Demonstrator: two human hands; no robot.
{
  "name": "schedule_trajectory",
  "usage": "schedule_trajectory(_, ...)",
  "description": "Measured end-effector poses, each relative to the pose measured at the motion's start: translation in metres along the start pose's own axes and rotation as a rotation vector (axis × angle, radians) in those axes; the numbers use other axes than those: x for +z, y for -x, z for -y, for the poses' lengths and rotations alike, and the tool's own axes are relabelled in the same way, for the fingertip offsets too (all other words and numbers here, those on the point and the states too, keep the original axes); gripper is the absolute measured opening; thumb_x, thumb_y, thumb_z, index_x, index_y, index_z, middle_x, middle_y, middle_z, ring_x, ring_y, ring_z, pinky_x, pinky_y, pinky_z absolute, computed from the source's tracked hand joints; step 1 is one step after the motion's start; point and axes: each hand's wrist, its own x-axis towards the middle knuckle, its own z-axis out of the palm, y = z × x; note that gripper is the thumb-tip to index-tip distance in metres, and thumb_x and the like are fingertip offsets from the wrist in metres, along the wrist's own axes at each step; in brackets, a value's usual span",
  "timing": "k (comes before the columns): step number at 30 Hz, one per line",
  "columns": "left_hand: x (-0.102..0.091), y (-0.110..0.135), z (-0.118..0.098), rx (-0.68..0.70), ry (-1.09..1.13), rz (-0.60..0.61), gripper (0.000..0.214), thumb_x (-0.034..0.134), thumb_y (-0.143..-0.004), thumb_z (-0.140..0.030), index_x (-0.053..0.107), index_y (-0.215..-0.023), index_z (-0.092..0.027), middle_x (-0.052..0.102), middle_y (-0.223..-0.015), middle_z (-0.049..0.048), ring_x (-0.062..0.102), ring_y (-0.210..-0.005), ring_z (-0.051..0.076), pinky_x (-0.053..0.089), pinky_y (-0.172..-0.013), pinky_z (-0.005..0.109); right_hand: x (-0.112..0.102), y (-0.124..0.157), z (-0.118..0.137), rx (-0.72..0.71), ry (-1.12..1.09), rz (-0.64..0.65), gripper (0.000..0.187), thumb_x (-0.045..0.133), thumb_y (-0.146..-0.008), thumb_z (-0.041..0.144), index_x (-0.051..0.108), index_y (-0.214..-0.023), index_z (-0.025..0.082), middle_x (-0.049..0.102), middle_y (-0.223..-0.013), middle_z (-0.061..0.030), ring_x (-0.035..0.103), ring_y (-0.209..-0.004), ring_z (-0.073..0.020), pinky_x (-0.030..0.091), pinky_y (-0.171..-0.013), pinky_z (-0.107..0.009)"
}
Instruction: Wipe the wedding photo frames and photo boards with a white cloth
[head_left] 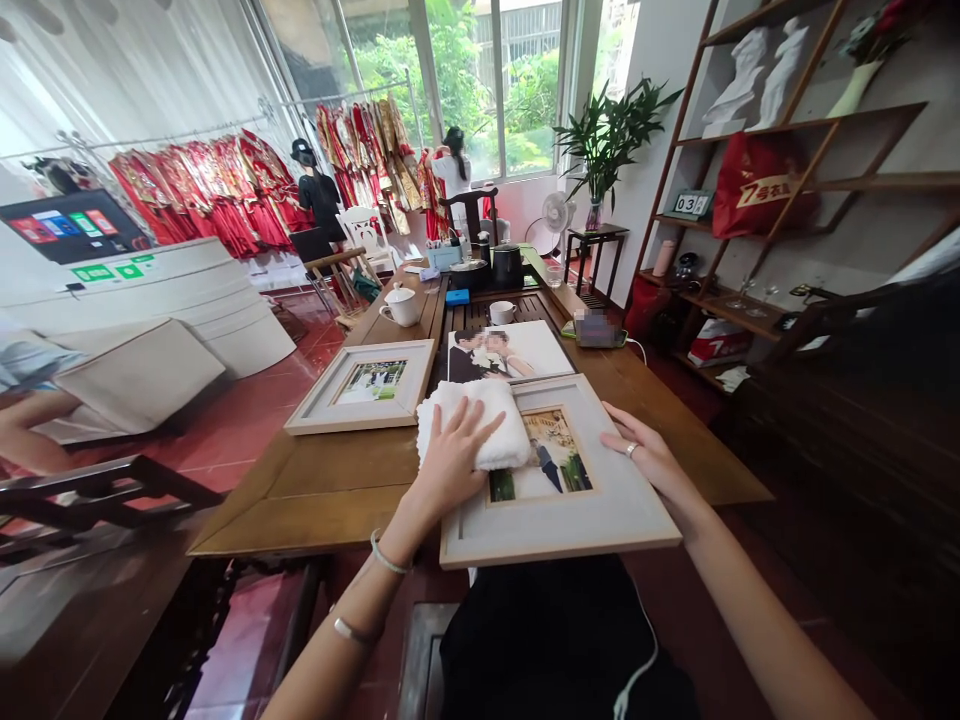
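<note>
My left hand lies spread on a folded white towel, pressing it against the upper left of a picture frame. The frame has a pale wood edge, a wide light mat and a wedding photo, partly hidden by the towel and my fingers. It rests at the table's near edge, its front part jutting out over my lap. My right hand, with a ring on one finger, is closed round the frame's right edge; the fingers underneath are hidden.
On the wooden table lie a second framed photo and an unframed couple print. Behind them stand a lidded white cup, a small cup, a blue box and a dark kettle. A phone-like device with a cable sits right.
</note>
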Motion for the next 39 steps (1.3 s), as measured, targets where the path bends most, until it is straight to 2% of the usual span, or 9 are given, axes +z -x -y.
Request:
schedule_trajectory(4,-0.003,0.017,-0.014,0.020,0.065,0.063,0.093,0.052,-0.060,-0.007,0.030,-0.148,-0.028,0.025,-0.156,0.0088,0.010,-0.146,0.032,0.007,-0.115,0.061,0.003,0.002,0.001,0.007,0.002,-0.061,0.061,0.068,-0.071,0.030,0.055,-0.130,0.025,0.061,-0.132,-0.0061,0.058,-0.120,-0.0297,0.052,-0.097,-0.042)
schedule_trajectory(9,-0.011,0.070,-0.047,-0.003,0.140,0.112,0.103,0.049,-0.051,-0.005,0.027,-0.149,-0.032,0.020,-0.158,0.0043,0.007,-0.146,0.030,0.005,-0.116,0.060,0.003,0.003,0.000,-0.042,0.013,-0.077,0.059,0.069,-0.070,0.030,0.058,-0.128,0.025,0.062,-0.131,-0.0060,0.054,-0.125,-0.0303,0.053,-0.095,-0.041)
schedule_trajectory(14,-0.008,0.102,-0.065,-0.039,0.194,0.054,0.105,0.046,-0.050,-0.004,0.027,-0.148,-0.034,0.023,-0.157,-0.0019,0.011,-0.146,0.029,0.005,-0.117,0.058,0.002,0.002,0.000,-0.060,0.040,-0.061,0.059,0.069,-0.070,0.032,0.058,-0.128,0.026,0.062,-0.131,-0.0058,0.056,-0.123,-0.0300,0.054,-0.094,-0.041)
schedule_trajectory(19,-0.004,0.064,-0.053,-0.116,0.171,0.011,0.097,0.047,-0.055,-0.006,0.032,-0.147,-0.031,0.032,-0.154,0.0001,0.016,-0.146,0.028,0.006,-0.117,0.059,-0.006,-0.006,-0.009,-0.102,0.108,-0.005,0.060,0.070,-0.072,0.035,0.056,-0.130,0.027,0.059,-0.134,-0.0070,0.056,-0.123,-0.0293,0.051,-0.097,-0.043)
schedule_trajectory(24,-0.008,0.009,-0.032,-0.101,0.113,-0.023,0.087,0.050,-0.065,-0.008,0.032,-0.147,-0.027,0.034,-0.153,0.0066,0.019,-0.144,0.031,0.007,-0.115,0.061,-0.018,-0.020,-0.013,-0.423,0.356,0.028,0.053,0.070,-0.070,0.028,0.063,-0.122,0.022,0.048,-0.145,-0.0077,0.045,-0.133,-0.0267,0.036,-0.112,-0.043)
schedule_trajectory(27,-0.009,-0.014,-0.027,-0.071,0.086,-0.035,0.082,0.051,-0.070,-0.009,0.029,-0.148,-0.025,0.034,-0.152,0.0103,0.020,-0.144,0.032,0.012,-0.114,0.062,-0.018,-0.020,-0.002,-0.556,0.589,0.150,0.047,0.061,-0.074,0.020,0.065,-0.121,0.024,0.060,-0.133,-0.0051,0.052,-0.128,-0.0245,0.034,-0.113,-0.045)
schedule_trajectory(30,-0.005,-0.032,-0.028,-0.029,0.067,-0.026,0.080,0.052,-0.074,-0.011,0.028,-0.148,-0.025,0.033,-0.152,0.0127,0.019,-0.144,0.034,0.014,-0.112,0.063,-0.014,-0.017,0.010,-0.584,0.704,0.257,0.041,0.053,-0.076,0.015,0.071,-0.111,0.027,0.069,-0.119,-0.0019,0.060,-0.118,-0.0238,0.032,-0.114,-0.048)
schedule_trajectory(35,0.004,-0.039,-0.045,0.158,0.063,0.021,0.080,0.057,-0.075,-0.016,0.027,-0.148,-0.027,0.030,-0.153,0.0122,0.016,-0.144,0.034,0.011,-0.113,0.062,-0.008,-0.014,0.009,-0.558,0.704,0.239,0.032,0.051,-0.082,0.020,0.073,-0.103,0.029,0.071,-0.115,0.0008,0.062,-0.114,-0.0236,0.027,-0.116,-0.051)
schedule_trajectory(39,-0.005,-0.012,-0.061,0.239,0.093,0.088,0.079,0.057,-0.074,-0.017,0.029,-0.147,-0.027,0.035,-0.150,0.0110,0.021,-0.142,0.035,0.014,-0.113,0.063,-0.006,-0.012,0.003,-0.594,0.715,0.201,0.035,0.048,-0.084,0.016,0.074,-0.101,0.031,0.071,-0.114,0.0015,0.064,-0.112,-0.0238,0.025,-0.117,-0.052)
